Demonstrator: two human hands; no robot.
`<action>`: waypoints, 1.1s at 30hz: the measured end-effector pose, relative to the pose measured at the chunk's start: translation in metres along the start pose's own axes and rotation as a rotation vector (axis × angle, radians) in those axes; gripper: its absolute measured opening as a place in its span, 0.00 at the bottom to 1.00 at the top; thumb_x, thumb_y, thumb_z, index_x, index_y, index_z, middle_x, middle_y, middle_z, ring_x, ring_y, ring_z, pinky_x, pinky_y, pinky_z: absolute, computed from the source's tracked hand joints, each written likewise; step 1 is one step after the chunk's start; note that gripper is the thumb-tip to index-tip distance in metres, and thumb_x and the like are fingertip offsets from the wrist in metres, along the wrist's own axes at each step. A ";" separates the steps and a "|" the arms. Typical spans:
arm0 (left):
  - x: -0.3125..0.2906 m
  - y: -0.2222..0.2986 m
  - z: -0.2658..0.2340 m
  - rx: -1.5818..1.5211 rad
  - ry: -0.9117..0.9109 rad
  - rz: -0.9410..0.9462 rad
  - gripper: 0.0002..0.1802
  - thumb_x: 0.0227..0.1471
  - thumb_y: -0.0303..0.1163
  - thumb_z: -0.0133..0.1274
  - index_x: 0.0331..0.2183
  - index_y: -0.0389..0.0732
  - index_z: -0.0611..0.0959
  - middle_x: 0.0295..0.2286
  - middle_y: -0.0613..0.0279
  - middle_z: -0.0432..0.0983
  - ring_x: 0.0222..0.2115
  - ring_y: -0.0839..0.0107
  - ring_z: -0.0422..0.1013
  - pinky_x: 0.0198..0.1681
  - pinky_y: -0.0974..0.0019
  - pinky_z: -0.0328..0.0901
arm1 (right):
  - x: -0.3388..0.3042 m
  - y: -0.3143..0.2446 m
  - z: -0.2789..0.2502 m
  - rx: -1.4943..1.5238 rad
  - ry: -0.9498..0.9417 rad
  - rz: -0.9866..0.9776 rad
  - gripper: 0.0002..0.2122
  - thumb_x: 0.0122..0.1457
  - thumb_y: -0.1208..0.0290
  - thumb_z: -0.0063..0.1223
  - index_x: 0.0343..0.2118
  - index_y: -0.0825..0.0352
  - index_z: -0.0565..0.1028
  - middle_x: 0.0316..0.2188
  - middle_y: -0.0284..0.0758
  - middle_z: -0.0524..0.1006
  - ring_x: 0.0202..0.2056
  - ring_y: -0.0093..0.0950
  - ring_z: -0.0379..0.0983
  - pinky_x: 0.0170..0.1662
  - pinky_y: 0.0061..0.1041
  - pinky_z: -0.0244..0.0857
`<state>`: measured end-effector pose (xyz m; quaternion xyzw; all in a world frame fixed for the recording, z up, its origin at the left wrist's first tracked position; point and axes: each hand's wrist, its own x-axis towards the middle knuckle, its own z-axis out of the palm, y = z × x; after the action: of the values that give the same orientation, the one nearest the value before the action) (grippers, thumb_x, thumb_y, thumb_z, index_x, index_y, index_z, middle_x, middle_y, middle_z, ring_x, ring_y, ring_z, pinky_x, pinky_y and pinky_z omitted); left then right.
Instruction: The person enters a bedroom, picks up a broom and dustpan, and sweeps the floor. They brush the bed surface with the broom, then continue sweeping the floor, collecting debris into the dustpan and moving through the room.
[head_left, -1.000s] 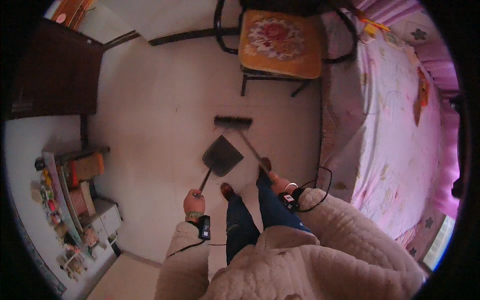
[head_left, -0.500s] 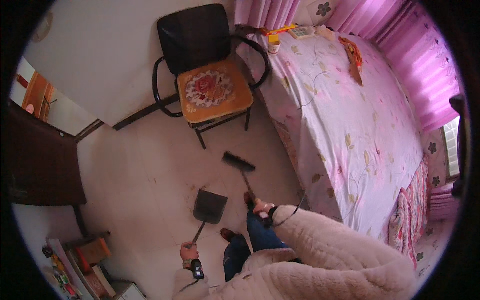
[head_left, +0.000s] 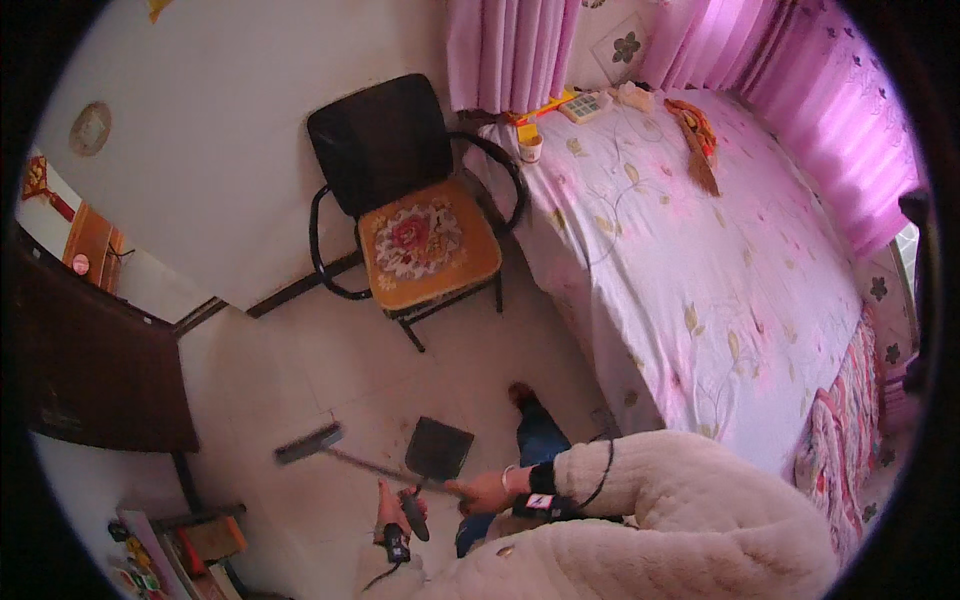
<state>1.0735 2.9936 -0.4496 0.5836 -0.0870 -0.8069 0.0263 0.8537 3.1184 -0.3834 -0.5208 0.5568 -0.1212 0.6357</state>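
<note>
My right hand [head_left: 487, 490] is closed round the stick of a long-handled broom [head_left: 385, 468]. The stick slants left across the dustpan's handle, and its dark, narrow broom head [head_left: 308, 443] is over the floor left of the dustpan. Lower down, my left hand [head_left: 389, 512] grips the handle of a black dustpan [head_left: 440, 448], though the fingers are partly hidden. The pan lies in front of my feet, with faint dark specks on the floor by its left edge.
A black armchair [head_left: 425, 240] with a flowered seat pad stands ahead against the wall. The bed [head_left: 690, 300] with a floral sheet fills the right side. At left are a dark brown door [head_left: 95, 350] and a low shelf [head_left: 205, 540] with boxes.
The broom has swung from ahead of my right foot to the left, past the dustpan. My right hand has moved left and down, near my left hand. The view has tilted up slightly.
</note>
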 end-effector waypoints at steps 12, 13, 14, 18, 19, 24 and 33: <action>0.005 0.027 0.096 -0.535 0.388 0.286 0.15 0.43 0.44 0.45 0.26 0.43 0.72 0.25 0.53 0.71 0.19 0.66 0.66 0.21 0.64 0.62 | -0.023 0.124 -0.458 -0.197 1.136 -0.017 0.15 0.49 0.70 0.47 0.41 0.64 0.67 0.26 0.44 0.72 0.29 0.43 0.69 0.31 0.37 0.63; 0.004 0.028 0.097 -0.604 0.403 0.282 0.15 0.43 0.45 0.45 0.26 0.42 0.72 0.26 0.52 0.72 0.19 0.66 0.66 0.22 0.64 0.63 | -0.023 0.142 -0.503 -0.259 1.462 -0.005 0.16 0.51 0.73 0.42 0.45 0.65 0.63 0.30 0.48 0.72 0.31 0.42 0.71 0.34 0.39 0.64; 0.004 0.027 0.097 -0.677 0.418 0.278 0.16 0.43 0.45 0.46 0.26 0.42 0.72 0.28 0.50 0.72 0.18 0.66 0.66 0.24 0.64 0.64 | -0.035 0.163 -0.542 -0.144 1.390 0.154 0.17 0.52 0.73 0.41 0.47 0.63 0.62 0.32 0.47 0.72 0.34 0.43 0.71 0.35 0.42 0.63; 0.006 0.030 0.087 -0.597 -0.609 0.153 0.17 0.52 0.42 0.42 0.32 0.36 0.74 0.22 0.63 0.66 0.22 0.70 0.62 0.37 0.51 0.63 | -0.045 0.200 -0.626 -0.450 1.349 0.414 0.17 0.52 0.73 0.40 0.47 0.61 0.63 0.33 0.45 0.73 0.36 0.44 0.70 0.37 0.40 0.64; 0.004 0.029 0.082 -0.696 -0.615 0.039 0.18 0.54 0.41 0.40 0.36 0.36 0.73 0.23 0.63 0.65 0.21 0.71 0.61 0.36 0.52 0.62 | -0.044 0.204 -0.634 -0.495 1.353 0.446 0.14 0.52 0.72 0.40 0.43 0.62 0.66 0.32 0.44 0.74 0.36 0.43 0.70 0.38 0.39 0.64; -0.010 0.034 0.047 -0.553 -0.578 0.120 0.23 0.57 0.38 0.34 0.50 0.34 0.63 0.35 0.55 0.67 0.26 0.66 0.65 0.34 0.54 0.61 | -0.036 0.216 -0.642 -0.493 1.415 0.435 0.08 0.52 0.72 0.40 0.30 0.66 0.72 0.30 0.45 0.74 0.36 0.42 0.70 0.38 0.39 0.64; -0.076 0.048 -0.026 0.143 -0.027 -0.115 0.27 0.57 0.43 0.34 0.49 0.29 0.62 0.25 0.62 0.66 0.20 0.73 0.60 0.27 0.65 0.59 | -0.056 0.164 -0.430 -0.572 1.258 0.112 0.04 0.49 0.73 0.42 0.28 0.65 0.70 0.23 0.41 0.72 0.26 0.41 0.70 0.27 0.38 0.64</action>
<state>1.1191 2.9544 -0.3780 0.5773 -0.1111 -0.8065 -0.0627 0.4057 3.0029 -0.4118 -0.4693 0.8555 -0.2157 0.0351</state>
